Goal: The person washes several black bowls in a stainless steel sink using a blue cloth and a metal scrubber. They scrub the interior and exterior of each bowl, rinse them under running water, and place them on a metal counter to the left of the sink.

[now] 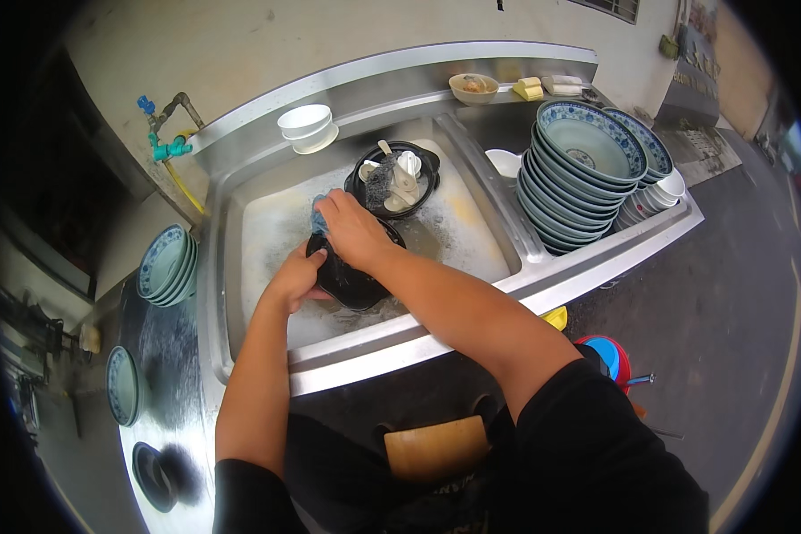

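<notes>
Over the left basin of a stainless steel sink [400, 334], my left hand [298, 277] grips the near left rim of a black bowl [350, 284], which is tilted. My right hand [350, 223] presses a blue cloth [319, 217] against the bowl's far left rim; its fingertips are partly hidden. Just beyond, a second black pot [430, 160] stands in the basin, holding several white spoons [404, 180] and a dark mesh scourer [379, 183]. Whitish, wet residue covers the basin floor.
Tall stacks of blue-patterned bowls [574, 193] fill the right basin beside white bowls [651, 193]. White bowls [307, 123], a beige bowl [474, 90] and yellow sponges [527, 89] line the back ledge. More patterned bowls [167, 267] and a black bowl [153, 477] stand left. Teal taps [170, 148] are at the wall.
</notes>
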The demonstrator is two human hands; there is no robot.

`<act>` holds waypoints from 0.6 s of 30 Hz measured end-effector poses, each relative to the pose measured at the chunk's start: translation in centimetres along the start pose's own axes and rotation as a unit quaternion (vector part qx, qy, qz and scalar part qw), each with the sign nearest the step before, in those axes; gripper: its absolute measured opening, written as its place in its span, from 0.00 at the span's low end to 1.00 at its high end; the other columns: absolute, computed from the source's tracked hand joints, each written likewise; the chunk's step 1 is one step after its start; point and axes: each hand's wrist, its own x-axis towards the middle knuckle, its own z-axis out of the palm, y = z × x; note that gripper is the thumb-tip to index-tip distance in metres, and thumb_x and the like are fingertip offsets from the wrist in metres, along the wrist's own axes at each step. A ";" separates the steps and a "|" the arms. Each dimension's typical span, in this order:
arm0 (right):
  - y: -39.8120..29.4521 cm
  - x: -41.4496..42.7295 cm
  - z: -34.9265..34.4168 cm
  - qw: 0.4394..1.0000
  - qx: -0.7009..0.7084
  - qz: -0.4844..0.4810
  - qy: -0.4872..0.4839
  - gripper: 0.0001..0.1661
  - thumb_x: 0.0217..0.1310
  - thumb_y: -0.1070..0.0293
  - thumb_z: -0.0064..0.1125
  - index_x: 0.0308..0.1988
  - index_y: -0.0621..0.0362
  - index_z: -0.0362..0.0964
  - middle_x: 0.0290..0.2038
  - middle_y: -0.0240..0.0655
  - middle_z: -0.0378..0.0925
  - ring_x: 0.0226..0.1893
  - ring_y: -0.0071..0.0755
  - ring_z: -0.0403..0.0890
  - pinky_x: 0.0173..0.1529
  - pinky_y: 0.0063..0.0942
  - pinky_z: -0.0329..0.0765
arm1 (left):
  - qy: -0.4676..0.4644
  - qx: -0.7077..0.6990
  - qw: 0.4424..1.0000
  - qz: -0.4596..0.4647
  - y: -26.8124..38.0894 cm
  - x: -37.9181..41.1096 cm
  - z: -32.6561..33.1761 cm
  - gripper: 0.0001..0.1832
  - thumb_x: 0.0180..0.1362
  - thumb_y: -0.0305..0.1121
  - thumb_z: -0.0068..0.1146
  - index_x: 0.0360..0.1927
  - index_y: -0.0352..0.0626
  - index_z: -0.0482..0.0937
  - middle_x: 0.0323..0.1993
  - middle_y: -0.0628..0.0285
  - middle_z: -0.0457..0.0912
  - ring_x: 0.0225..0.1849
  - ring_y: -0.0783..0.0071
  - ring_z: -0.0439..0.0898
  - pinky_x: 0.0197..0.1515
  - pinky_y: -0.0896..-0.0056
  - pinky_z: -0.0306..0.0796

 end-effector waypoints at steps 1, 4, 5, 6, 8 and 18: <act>0.1 0.0 0.0 0.999 -0.016 -0.030 -0.007 0.25 0.52 0.82 0.66 0.51 0.62 0.73 0.53 0.47 0.72 0.56 0.53 0.75 0.60 0.43 0.77 | 0.010 0.000 1.000 0.000 0.0 0.0 0.1 0.21 0.80 0.38 0.41 0.72 0.49 0.68 0.54 0.55 0.83 0.45 0.60 0.87 0.40 0.53 0.88; 1.0 -0.1 0.1 0.996 -0.063 -0.060 -0.034 0.24 0.50 0.79 0.67 0.50 0.62 0.74 0.51 0.46 0.74 0.55 0.53 0.76 0.60 0.43 0.78 | 0.042 0.016 0.999 0.008 -0.2 0.1 0.2 0.21 0.80 0.38 0.42 0.71 0.48 0.69 0.53 0.55 0.83 0.44 0.61 0.87 0.38 0.54 0.88; 1.5 -0.2 0.0 0.995 -0.079 -0.032 -0.047 0.24 0.50 0.78 0.68 0.50 0.62 0.75 0.51 0.47 0.74 0.55 0.53 0.76 0.60 0.43 0.78 | 0.054 0.032 0.998 0.016 -0.3 0.1 0.1 0.21 0.80 0.38 0.42 0.71 0.48 0.70 0.52 0.55 0.83 0.43 0.61 0.87 0.37 0.55 0.87; 1.6 -0.1 -0.3 0.994 -0.094 -0.006 -0.061 0.24 0.50 0.77 0.68 0.49 0.62 0.75 0.50 0.47 0.75 0.55 0.53 0.77 0.60 0.43 0.78 | 0.067 0.046 0.996 0.024 0.0 -0.1 0.1 0.20 0.80 0.38 0.42 0.70 0.47 0.71 0.51 0.55 0.84 0.42 0.62 0.87 0.36 0.55 0.87; 1.6 -0.1 -0.5 0.990 -0.119 0.031 -0.067 0.24 0.50 0.76 0.69 0.49 0.63 0.75 0.50 0.48 0.76 0.52 0.55 0.80 0.58 0.44 0.80 | 0.098 0.044 0.993 0.045 0.3 -0.6 0.3 0.20 0.79 0.38 0.43 0.70 0.47 0.72 0.50 0.56 0.84 0.41 0.63 0.86 0.33 0.57 0.86; 1.8 -0.8 -1.7 0.930 -0.145 0.241 -0.238 0.26 0.57 0.69 0.71 0.53 0.69 0.74 0.50 0.56 0.84 0.51 0.58 0.88 0.54 0.45 0.85 | 0.225 0.069 0.968 0.085 -0.1 0.2 0.1 0.22 0.79 0.41 0.45 0.71 0.46 0.72 0.53 0.49 0.84 0.44 0.58 0.87 0.33 0.54 0.85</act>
